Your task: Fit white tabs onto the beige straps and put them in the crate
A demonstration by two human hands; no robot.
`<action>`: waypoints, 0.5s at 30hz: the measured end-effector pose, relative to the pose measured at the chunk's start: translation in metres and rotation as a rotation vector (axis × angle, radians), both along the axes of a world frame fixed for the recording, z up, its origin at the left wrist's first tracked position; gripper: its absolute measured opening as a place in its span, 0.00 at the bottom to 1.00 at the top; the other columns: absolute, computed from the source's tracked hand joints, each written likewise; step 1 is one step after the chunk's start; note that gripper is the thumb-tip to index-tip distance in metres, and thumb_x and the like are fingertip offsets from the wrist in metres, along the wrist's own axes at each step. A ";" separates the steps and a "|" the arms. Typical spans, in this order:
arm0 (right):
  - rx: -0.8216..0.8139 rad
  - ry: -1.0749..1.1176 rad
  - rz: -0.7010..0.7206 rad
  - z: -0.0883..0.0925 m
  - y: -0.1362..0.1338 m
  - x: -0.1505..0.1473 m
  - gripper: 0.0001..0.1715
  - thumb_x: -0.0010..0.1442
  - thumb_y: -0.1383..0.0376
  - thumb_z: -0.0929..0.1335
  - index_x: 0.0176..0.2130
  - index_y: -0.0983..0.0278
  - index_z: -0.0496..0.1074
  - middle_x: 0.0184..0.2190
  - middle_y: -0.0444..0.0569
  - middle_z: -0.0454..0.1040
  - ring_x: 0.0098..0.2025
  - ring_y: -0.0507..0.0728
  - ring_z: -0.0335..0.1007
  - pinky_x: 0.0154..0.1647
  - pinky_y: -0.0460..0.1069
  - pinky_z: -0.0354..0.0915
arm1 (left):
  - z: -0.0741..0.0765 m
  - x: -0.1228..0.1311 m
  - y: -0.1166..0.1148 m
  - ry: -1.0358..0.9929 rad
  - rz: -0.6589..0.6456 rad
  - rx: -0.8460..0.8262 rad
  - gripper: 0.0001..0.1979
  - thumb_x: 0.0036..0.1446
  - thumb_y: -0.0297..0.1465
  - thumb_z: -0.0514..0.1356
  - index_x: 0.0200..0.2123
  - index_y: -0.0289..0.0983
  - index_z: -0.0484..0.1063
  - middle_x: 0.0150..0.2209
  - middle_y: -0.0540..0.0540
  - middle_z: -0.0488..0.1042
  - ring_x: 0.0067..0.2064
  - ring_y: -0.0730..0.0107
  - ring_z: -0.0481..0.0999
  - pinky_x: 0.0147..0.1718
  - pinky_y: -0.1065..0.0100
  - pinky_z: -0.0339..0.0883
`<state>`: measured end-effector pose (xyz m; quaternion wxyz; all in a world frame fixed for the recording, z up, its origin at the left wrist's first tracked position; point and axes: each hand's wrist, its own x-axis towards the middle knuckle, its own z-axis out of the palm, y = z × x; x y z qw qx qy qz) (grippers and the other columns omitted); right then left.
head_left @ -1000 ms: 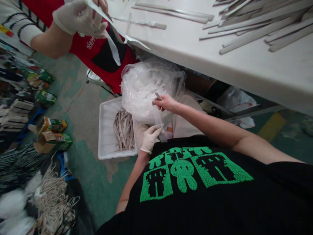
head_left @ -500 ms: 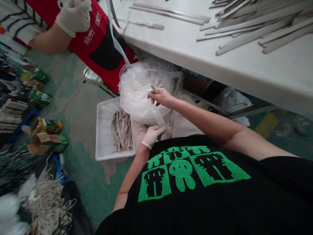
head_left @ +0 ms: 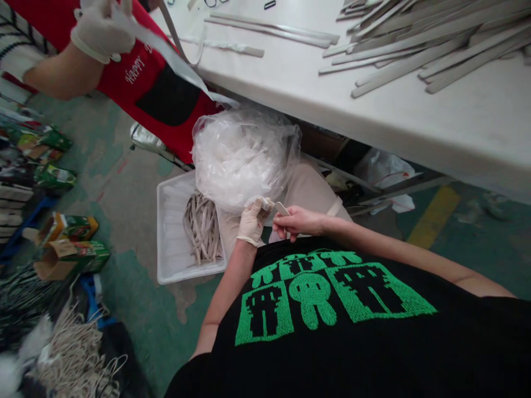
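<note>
Two hands were held close together above a lap (head_left: 315, 190), low at the centre of the view, in front of a black shirt (head_left: 373, 354) with a green pattern. Crumpled white film (head_left: 266, 204) was pinched between the thumb and fingers of the gloved left hand (head_left: 250, 222). A flat grey strip (head_left: 282, 209) was gripped by the bare right hand (head_left: 299, 221), its end pointed toward the film; whether the two touched could not be told.

Just beyond the hands, a clear plastic bag (head_left: 293, 141) was filled with loose white film (head_left: 243, 155). Beside it, at the left, a white tray (head_left: 171, 221) was part-filled with a tangle of grey strips (head_left: 203, 226).

The work was judged to be partly done. The piece in hand looked unfinished. On the white table (head_left: 435, 130), one strip mostly covered in white (head_left: 232, 46) was seen, its grey end left bare. Many bare strips (head_left: 415, 44) were heaped at the right, with no covering visible on them. At the upper left, a white ribbon (head_left: 166, 54) was held by a co-worker's gloved hand (head_left: 103, 33), in front of a red apron (head_left: 178, 132).
</note>
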<state>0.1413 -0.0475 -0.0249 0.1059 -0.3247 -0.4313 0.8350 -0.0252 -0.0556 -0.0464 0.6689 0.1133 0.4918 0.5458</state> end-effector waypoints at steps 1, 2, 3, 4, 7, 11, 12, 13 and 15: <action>0.008 -0.006 0.007 0.001 -0.001 -0.003 0.17 0.62 0.54 0.68 0.32 0.66 0.71 0.22 0.43 0.72 0.17 0.45 0.56 0.20 0.42 0.66 | 0.000 0.003 0.001 0.007 -0.010 0.012 0.16 0.40 0.38 0.76 0.27 0.35 0.75 0.28 0.50 0.79 0.31 0.73 0.79 0.35 0.72 0.73; 0.017 -0.014 0.009 0.001 -0.001 -0.005 0.17 0.62 0.54 0.68 0.32 0.66 0.71 0.22 0.42 0.71 0.18 0.46 0.57 0.20 0.42 0.66 | 0.000 0.006 0.002 0.015 -0.019 0.024 0.17 0.40 0.38 0.76 0.27 0.35 0.75 0.28 0.50 0.79 0.31 0.73 0.79 0.35 0.72 0.72; 0.024 -0.021 0.007 0.001 0.000 -0.007 0.18 0.62 0.54 0.68 0.31 0.66 0.71 0.21 0.43 0.71 0.18 0.46 0.59 0.20 0.42 0.67 | 0.000 0.008 0.002 0.022 -0.025 0.032 0.18 0.38 0.38 0.76 0.27 0.35 0.75 0.28 0.50 0.79 0.31 0.73 0.78 0.35 0.72 0.72; 0.030 -0.028 0.005 0.001 0.000 -0.009 0.18 0.62 0.54 0.68 0.31 0.66 0.71 0.21 0.43 0.71 0.18 0.46 0.60 0.20 0.42 0.67 | 0.001 0.009 0.003 0.029 -0.027 0.037 0.19 0.37 0.39 0.77 0.26 0.34 0.75 0.28 0.49 0.79 0.31 0.73 0.78 0.35 0.71 0.72; 0.028 -0.044 0.006 -0.001 0.001 -0.010 0.19 0.61 0.53 0.69 0.31 0.66 0.71 0.21 0.43 0.72 0.19 0.46 0.62 0.19 0.42 0.67 | 0.002 0.010 0.002 0.056 -0.028 0.033 0.20 0.35 0.40 0.77 0.26 0.34 0.76 0.27 0.49 0.79 0.31 0.71 0.79 0.36 0.70 0.72; 0.011 -0.022 -0.001 -0.007 0.000 -0.009 0.19 0.60 0.52 0.70 0.31 0.66 0.71 0.22 0.43 0.72 0.17 0.45 0.56 0.18 0.42 0.67 | 0.003 0.010 -0.004 0.126 -0.174 0.053 0.24 0.35 0.46 0.76 0.29 0.34 0.78 0.27 0.47 0.79 0.31 0.69 0.79 0.32 0.70 0.71; 0.002 -0.004 -0.005 -0.009 -0.001 -0.009 0.19 0.59 0.52 0.70 0.31 0.66 0.71 0.22 0.42 0.72 0.16 0.45 0.54 0.18 0.42 0.67 | 0.002 0.011 -0.006 0.145 -0.230 0.060 0.24 0.36 0.47 0.75 0.29 0.33 0.78 0.26 0.47 0.78 0.30 0.68 0.78 0.31 0.70 0.70; -0.009 0.014 -0.010 -0.011 -0.001 -0.009 0.20 0.58 0.51 0.71 0.32 0.66 0.71 0.22 0.42 0.72 0.16 0.45 0.52 0.18 0.43 0.67 | 0.001 0.011 -0.009 0.165 -0.279 0.065 0.24 0.37 0.47 0.75 0.29 0.33 0.79 0.24 0.47 0.77 0.29 0.68 0.78 0.29 0.70 0.69; -0.031 0.034 -0.010 -0.012 -0.002 -0.009 0.22 0.57 0.49 0.71 0.32 0.65 0.70 0.22 0.41 0.71 0.15 0.44 0.49 0.18 0.43 0.67 | -0.001 0.012 -0.014 0.211 -0.345 0.057 0.23 0.38 0.47 0.74 0.28 0.32 0.79 0.20 0.49 0.74 0.25 0.70 0.76 0.26 0.71 0.67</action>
